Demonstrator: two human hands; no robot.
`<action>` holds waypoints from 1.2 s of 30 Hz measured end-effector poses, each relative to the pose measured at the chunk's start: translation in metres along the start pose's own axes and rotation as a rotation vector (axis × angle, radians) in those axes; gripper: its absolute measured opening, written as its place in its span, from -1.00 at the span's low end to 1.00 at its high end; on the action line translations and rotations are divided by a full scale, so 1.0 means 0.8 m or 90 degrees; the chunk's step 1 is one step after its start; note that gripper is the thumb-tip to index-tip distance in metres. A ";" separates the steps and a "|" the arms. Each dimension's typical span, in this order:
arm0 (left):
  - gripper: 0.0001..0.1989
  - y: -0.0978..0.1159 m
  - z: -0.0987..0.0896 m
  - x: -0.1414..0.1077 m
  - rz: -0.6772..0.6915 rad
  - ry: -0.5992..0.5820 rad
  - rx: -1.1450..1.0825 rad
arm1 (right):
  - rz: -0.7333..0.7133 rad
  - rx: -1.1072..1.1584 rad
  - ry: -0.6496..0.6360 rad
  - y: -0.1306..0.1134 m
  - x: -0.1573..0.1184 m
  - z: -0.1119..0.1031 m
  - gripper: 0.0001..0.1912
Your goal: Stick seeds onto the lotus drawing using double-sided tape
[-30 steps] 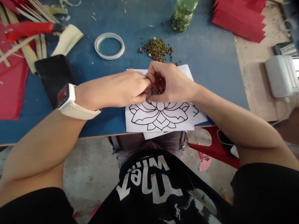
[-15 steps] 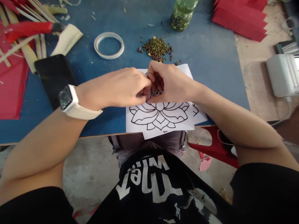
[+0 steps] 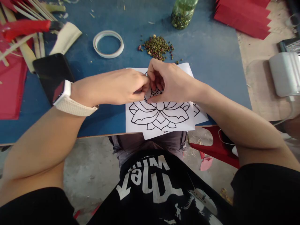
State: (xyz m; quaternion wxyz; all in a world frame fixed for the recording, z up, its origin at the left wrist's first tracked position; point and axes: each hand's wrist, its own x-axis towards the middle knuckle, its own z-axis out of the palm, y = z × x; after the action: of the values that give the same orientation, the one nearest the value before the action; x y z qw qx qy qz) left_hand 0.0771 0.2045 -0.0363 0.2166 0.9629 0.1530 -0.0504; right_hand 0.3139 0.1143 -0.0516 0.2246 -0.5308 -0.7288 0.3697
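A white sheet with a black-line lotus drawing (image 3: 160,117) lies at the table's front edge, over another printed sheet (image 3: 199,116). My left hand (image 3: 131,86) is over its upper left part, fingers curled together in a pinch; whatever they may hold is hidden. Facing it, my right hand (image 3: 171,79) rests on the upper part of the drawing. Its fingers are bent and the thumb stands apart from them, with printed small circles showing in the gap. Just beyond the hands is a pile of green and reddish beans (image 3: 158,47).
A tape roll (image 3: 108,44) lies at the upper left. Near my left forearm are a black phone (image 3: 52,73), a red-handled tool (image 3: 28,28) and pale strips. A bottle with beans (image 3: 182,15) stands at the back, red paper (image 3: 242,15) and a white charger (image 3: 284,75) to the right.
My left hand has shifted slightly left, leaving a small gap to my right hand. The left wrist has turned a little. My right hand and the sheets stay nearly in place.
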 end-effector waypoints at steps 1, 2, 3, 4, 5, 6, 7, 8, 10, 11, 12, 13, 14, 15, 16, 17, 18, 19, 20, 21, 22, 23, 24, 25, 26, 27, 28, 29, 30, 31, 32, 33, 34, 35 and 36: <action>-0.78 0.000 -0.003 0.000 -0.012 -0.009 -0.016 | -0.006 -0.001 -0.003 0.001 0.000 0.000 -0.23; -0.79 0.000 -0.005 0.000 -0.022 -0.016 -0.031 | -0.011 -0.002 -0.005 0.002 -0.001 -0.001 -0.24; -0.82 -0.001 -0.007 0.000 -0.025 -0.019 -0.045 | -0.013 -0.002 -0.006 0.003 -0.001 -0.002 -0.25; -0.84 -0.003 -0.008 -0.001 -0.024 -0.019 -0.058 | -0.011 -0.002 -0.007 0.004 -0.002 -0.003 -0.27; -0.85 -0.005 -0.008 -0.001 -0.015 -0.012 -0.070 | -0.007 0.000 -0.007 0.004 -0.002 -0.005 -0.29; -0.85 -0.008 -0.007 -0.001 -0.004 -0.001 -0.077 | -0.002 0.003 -0.007 0.004 -0.002 -0.006 -0.32; -0.85 -0.010 -0.006 -0.002 0.005 0.011 -0.079 | 0.002 0.006 -0.007 0.004 -0.002 -0.007 -0.34; -0.84 -0.012 -0.004 -0.002 0.011 0.019 -0.078 | 0.004 0.008 -0.005 0.004 -0.002 -0.008 -0.36; -0.84 -0.015 0.000 -0.002 0.010 0.027 -0.068 | 0.005 0.007 0.007 0.005 -0.001 -0.009 -0.38; -0.84 -0.015 0.002 -0.002 0.007 0.031 -0.064 | 0.005 0.005 0.015 0.005 -0.001 -0.008 -0.39; -0.83 -0.014 0.004 -0.001 0.005 0.034 -0.061 | 0.006 0.005 0.021 0.006 -0.001 -0.008 -0.39; -0.83 -0.013 0.005 -0.001 0.005 0.036 -0.060 | 0.007 0.006 0.024 0.006 -0.001 -0.007 -0.38; -0.83 -0.012 0.007 -0.001 0.004 0.038 -0.059 | 0.010 0.009 0.025 0.007 -0.001 -0.007 -0.38; -0.83 -0.011 0.008 -0.001 0.002 0.039 -0.059 | 0.014 0.011 0.024 0.007 0.000 -0.006 -0.37; -0.83 -0.010 0.009 -0.001 -0.001 0.039 -0.058 | 0.016 0.013 0.024 0.006 0.000 -0.006 -0.36; -0.83 -0.010 0.010 -0.001 -0.007 0.038 -0.058 | 0.019 0.015 0.025 0.006 0.000 -0.006 -0.36; -0.83 -0.010 0.011 0.000 -0.012 0.037 -0.059 | 0.022 0.018 0.026 0.006 0.000 -0.006 -0.37; -0.83 -0.011 0.012 0.000 -0.016 0.039 -0.061 | 0.022 0.022 0.024 0.005 0.000 -0.006 -0.38; -0.82 -0.012 0.013 0.001 -0.020 0.041 -0.065 | 0.021 0.030 0.022 0.005 0.001 -0.006 -0.38; -0.82 -0.014 0.014 0.001 -0.022 0.044 -0.067 | 0.019 0.043 0.020 0.005 0.002 -0.006 -0.39; -0.80 -0.016 0.016 0.002 -0.023 0.048 -0.068 | 0.018 0.062 0.018 0.006 0.002 -0.006 -0.40; -0.78 -0.019 0.017 0.002 -0.022 0.051 -0.068 | 0.017 0.081 0.014 0.006 0.003 -0.007 -0.41; -0.76 -0.021 0.018 0.002 -0.020 0.056 -0.065 | 0.019 0.099 0.012 0.007 0.003 -0.007 -0.41; -0.74 -0.023 0.019 0.002 -0.016 0.060 -0.061 | 0.023 0.112 0.012 0.008 0.004 -0.007 -0.41; -0.73 -0.025 0.019 0.002 -0.012 0.065 -0.055 | 0.029 0.118 0.013 0.008 0.004 -0.007 -0.41; -0.72 -0.026 0.018 0.001 -0.009 0.070 -0.050 | 0.033 0.119 0.014 0.009 0.004 -0.007 -0.40; -0.72 -0.027 0.017 0.001 -0.006 0.073 -0.044 | 0.034 0.118 0.017 0.010 0.004 -0.006 -0.40; -0.72 -0.026 0.015 0.000 -0.003 0.077 -0.040 | 0.030 0.118 0.020 0.010 0.004 -0.006 -0.40; -0.73 -0.025 0.012 -0.001 -0.001 0.078 -0.037 | 0.023 0.121 0.024 0.011 0.004 -0.006 -0.39; -0.73 -0.022 0.009 -0.002 0.002 0.076 -0.036 | 0.015 0.125 0.026 0.011 0.004 -0.005 -0.38; -0.74 -0.018 0.006 -0.003 0.005 0.074 -0.037 | 0.008 0.127 0.028 0.011 0.004 -0.005 -0.38; -0.76 -0.014 0.003 -0.004 0.011 0.070 -0.038 | 0.006 0.126 0.029 0.010 0.005 -0.005 -0.38; -0.76 -0.009 0.000 -0.005 0.018 0.067 -0.037 | 0.009 0.124 0.029 0.009 0.005 -0.005 -0.38; -0.75 -0.004 -0.002 -0.007 0.027 0.064 -0.032 | 0.016 0.121 0.028 0.008 0.005 -0.005 -0.38; -0.73 0.001 -0.004 -0.008 0.037 0.062 -0.022 | 0.023 0.117 0.026 0.006 0.005 -0.005 -0.38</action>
State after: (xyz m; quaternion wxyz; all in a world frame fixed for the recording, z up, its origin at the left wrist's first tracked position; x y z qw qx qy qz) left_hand 0.0715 0.2037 -0.0323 0.2270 0.9644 0.1358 0.0052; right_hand 0.3184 0.1200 -0.0532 0.2807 -0.5284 -0.6772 0.4283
